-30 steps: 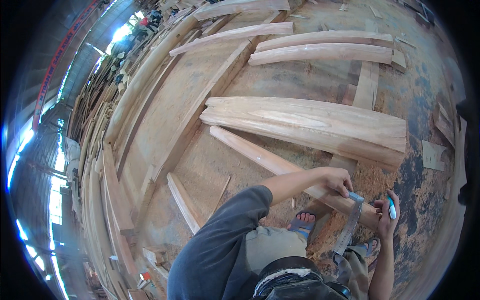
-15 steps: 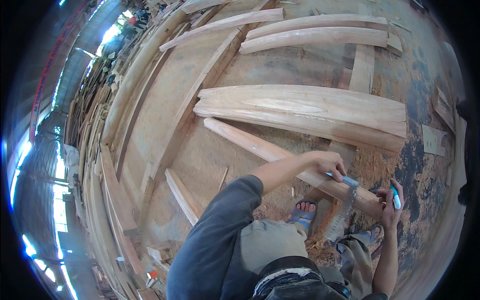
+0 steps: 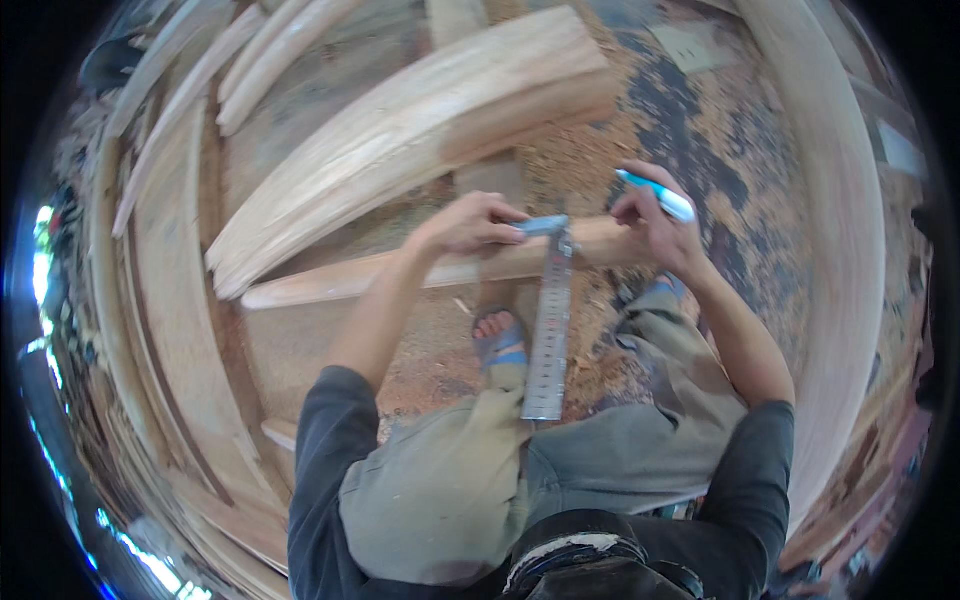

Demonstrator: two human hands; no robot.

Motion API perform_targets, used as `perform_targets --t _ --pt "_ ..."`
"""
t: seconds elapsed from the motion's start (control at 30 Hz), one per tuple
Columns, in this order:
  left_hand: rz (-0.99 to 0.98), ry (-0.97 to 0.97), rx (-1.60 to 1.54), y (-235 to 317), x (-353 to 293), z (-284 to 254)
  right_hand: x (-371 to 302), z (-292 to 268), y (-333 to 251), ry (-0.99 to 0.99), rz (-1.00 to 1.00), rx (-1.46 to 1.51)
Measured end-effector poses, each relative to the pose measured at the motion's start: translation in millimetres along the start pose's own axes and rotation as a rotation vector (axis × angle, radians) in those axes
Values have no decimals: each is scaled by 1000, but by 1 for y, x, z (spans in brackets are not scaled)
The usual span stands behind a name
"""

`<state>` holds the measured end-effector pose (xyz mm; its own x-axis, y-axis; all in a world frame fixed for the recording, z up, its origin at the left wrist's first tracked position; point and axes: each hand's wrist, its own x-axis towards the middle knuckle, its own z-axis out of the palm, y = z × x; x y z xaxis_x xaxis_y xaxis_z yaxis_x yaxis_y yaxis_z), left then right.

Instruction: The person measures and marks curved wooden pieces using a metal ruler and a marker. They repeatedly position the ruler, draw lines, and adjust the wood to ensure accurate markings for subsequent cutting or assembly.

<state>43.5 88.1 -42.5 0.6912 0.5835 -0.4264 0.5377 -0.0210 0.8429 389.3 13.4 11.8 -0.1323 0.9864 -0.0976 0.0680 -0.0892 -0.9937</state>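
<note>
A long, narrow wooden piece (image 3: 320,284) lies crosswise in front of my knees, its left end rounded. My left hand (image 3: 470,224) is closed on the blue-grey stock of a try square (image 3: 545,226), which sits along the far side of the wood. The square's metal blade (image 3: 548,330) crosses the wood and extends toward me, past its near edge. At the wood's right end is my right hand (image 3: 662,228), its fingers curled round a light-blue and white pen (image 3: 658,194) that points up and to the left. The fingers partly hide that end of the wood.
A thick, curved timber (image 3: 400,130) lies just beyond the narrow piece. More curved pieces (image 3: 275,60) rest on long beams at the far left. A large pale timber (image 3: 835,250) bends along the right. Sawdust and shavings cover the floor (image 3: 600,370).
The view has swung to the right, so the timbers appear turned. The square's blade now shows sharply across the wood. Both hands keep hold of the square and the pen.
</note>
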Motion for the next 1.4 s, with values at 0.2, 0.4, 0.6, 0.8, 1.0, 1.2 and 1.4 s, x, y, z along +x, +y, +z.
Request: perform_targets --t 0.2,0.4,0.6,0.8,1.0,1.2,1.4 --pt "-104 -10 -45 21 -5 -2 8 14 -15 23 101 -113" --pt "24 7 56 23 1 2 13 21 -20 -33 57 -439" --pt "29 30 32 27 2 3 20 25 -18 -67 73 -443" --pt "5 53 29 29 -1 5 23 28 -12 -74 82 -535" --pt "-12 11 -5 28 0 0 28 29 -12 -101 96 -601" --pt "-57 11 -109 28 -2 1 31 32 -23 -243 256 -633" --pt "-70 25 -199 29 -4 3 33 35 -28 -286 245 -716"
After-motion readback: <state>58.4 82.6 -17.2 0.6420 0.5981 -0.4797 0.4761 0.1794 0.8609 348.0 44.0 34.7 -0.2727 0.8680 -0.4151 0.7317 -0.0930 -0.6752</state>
